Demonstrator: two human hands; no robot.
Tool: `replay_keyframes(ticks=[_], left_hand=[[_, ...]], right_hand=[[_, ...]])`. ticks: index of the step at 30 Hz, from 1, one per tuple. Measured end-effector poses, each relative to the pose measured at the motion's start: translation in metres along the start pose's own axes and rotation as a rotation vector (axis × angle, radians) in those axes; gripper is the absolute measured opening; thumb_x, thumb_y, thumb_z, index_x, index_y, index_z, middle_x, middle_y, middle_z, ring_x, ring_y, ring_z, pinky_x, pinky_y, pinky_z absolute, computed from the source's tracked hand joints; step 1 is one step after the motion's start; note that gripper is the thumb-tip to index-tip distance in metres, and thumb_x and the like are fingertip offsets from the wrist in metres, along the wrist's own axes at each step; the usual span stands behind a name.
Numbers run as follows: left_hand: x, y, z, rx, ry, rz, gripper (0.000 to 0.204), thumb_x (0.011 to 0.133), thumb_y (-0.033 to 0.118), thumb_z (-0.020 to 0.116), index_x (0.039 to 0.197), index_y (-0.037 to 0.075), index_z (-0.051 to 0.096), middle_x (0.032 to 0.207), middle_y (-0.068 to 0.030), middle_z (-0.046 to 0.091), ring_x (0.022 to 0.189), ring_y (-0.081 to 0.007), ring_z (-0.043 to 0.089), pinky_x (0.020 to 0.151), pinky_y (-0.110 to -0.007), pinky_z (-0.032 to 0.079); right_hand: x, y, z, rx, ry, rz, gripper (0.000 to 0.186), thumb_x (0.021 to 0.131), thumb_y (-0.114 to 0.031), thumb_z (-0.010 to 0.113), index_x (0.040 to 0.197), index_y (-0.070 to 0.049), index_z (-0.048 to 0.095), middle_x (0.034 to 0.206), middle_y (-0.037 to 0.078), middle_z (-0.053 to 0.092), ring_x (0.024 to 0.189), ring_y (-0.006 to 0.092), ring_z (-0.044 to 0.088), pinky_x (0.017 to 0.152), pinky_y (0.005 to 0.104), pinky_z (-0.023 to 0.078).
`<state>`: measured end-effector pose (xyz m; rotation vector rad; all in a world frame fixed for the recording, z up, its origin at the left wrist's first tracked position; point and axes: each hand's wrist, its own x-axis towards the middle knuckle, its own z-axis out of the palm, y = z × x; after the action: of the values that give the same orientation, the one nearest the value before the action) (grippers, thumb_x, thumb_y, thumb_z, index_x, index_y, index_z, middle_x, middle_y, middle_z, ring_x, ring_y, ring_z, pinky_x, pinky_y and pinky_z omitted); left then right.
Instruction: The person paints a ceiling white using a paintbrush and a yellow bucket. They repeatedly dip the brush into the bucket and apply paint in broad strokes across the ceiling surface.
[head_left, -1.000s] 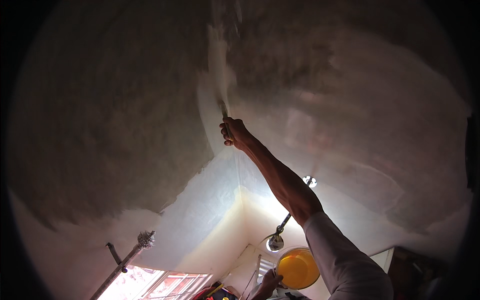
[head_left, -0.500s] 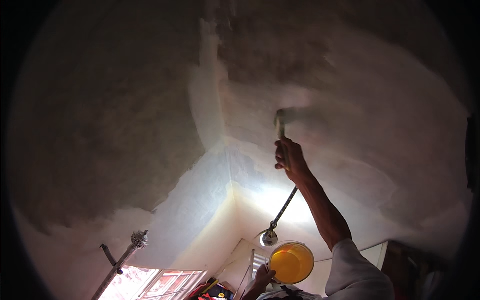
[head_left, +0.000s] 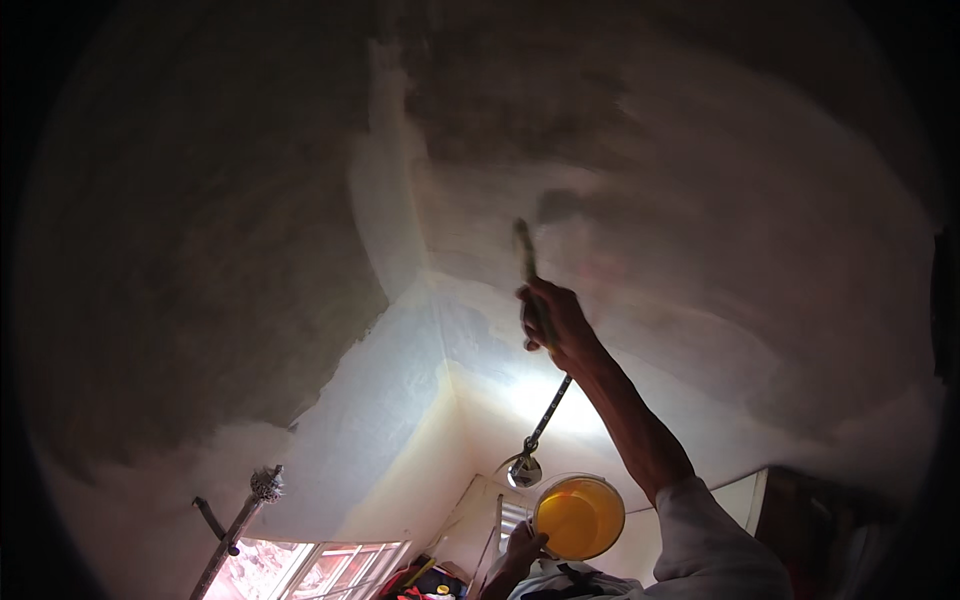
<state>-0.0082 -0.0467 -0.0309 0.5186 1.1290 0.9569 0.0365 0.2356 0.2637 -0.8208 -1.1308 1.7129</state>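
A paintbrush [head_left: 525, 250] is gripped by its handle in my right hand [head_left: 555, 318], whose arm is stretched upward. Its bristle end is at or near the painted wall surface [head_left: 480, 225]; whether it touches I cannot tell. Low in the view, my left hand [head_left: 523, 548] holds a bucket [head_left: 622, 520] by its side, thumb at the rim. Yellow-orange liquid [head_left: 578, 518] shows inside the bucket.
Below the brush, a lamp [head_left: 524, 470] hangs on a dark perforated strip [head_left: 552, 410]. A metal pole [head_left: 240, 525] with a ball-shaped top stands at lower left, beside a bright window [head_left: 300, 568]. Dark furniture [head_left: 815, 530] is at lower right.
My right hand has swept the paintbrush leftward across the surface. The whole scene has shifted slightly left in view. The bucket stays in my left hand.
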Motion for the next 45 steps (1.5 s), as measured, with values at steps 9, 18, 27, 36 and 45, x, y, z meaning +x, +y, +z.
replay_keyframes(ticks=[9,18,27,36,45], left_hand=[[-0.002,0.005,0.004,-0.032,0.012,-0.034,0.039,0.079,-0.003,0.056,0.117,-0.004,0.046,0.101,-0.0171,0.059,0.081,-0.0301,0.067,0.059,-0.041,0.063],[0.008,0.002,0.003,0.026,-0.084,0.004,0.043,0.08,-0.001,0.056,0.121,-0.003,0.045,0.102,-0.0167,0.06,0.08,-0.028,0.067,0.057,-0.038,0.062],[0.023,-0.003,0.016,0.123,-0.093,-0.028,0.042,0.08,0.005,0.06,0.118,-0.005,0.045,0.098,-0.0158,0.057,0.079,-0.0275,0.066,0.053,-0.036,0.061],[0.014,0.001,0.047,-0.004,-0.222,0.05,0.039,0.083,0.01,0.062,0.115,-0.003,0.044,0.099,-0.0147,0.056,0.079,-0.0253,0.066,0.054,-0.036,0.061],[0.012,0.003,0.06,-0.025,-0.217,0.074,0.034,0.084,0.015,0.065,0.105,0.0,0.044,0.097,-0.014,0.055,0.08,-0.0248,0.065,0.054,-0.036,0.061]], right_hand=[[0.019,-0.012,-0.034,0.031,0.012,-0.001,0.032,0.094,-0.039,0.046,0.093,-0.007,0.051,0.054,-0.003,0.04,0.038,0.009,0.034,0.042,0.0285,0.034],[-0.159,-0.029,-0.157,0.01,0.431,-0.097,0.031,0.095,-0.042,0.049,0.09,-0.012,0.055,0.05,-0.006,0.039,0.036,0.0067,0.036,0.038,0.0257,0.033],[-0.31,0.031,-0.183,-0.203,0.808,-0.212,0.023,0.094,-0.03,0.05,0.093,-0.007,0.051,0.057,0.001,0.046,0.041,0.0086,0.043,0.036,0.0241,0.035],[-0.343,0.236,-0.229,-0.884,1.002,-0.033,0.032,0.086,-0.028,0.068,0.085,-0.009,0.042,0.059,0.0,0.04,0.041,0.0087,0.039,0.037,0.0258,0.033],[-0.345,0.221,-0.223,-0.565,0.868,0.049,0.031,0.079,-0.01,0.072,0.083,-0.009,0.042,0.062,-0.002,0.042,0.038,0.006,0.036,0.033,0.0231,0.029]])
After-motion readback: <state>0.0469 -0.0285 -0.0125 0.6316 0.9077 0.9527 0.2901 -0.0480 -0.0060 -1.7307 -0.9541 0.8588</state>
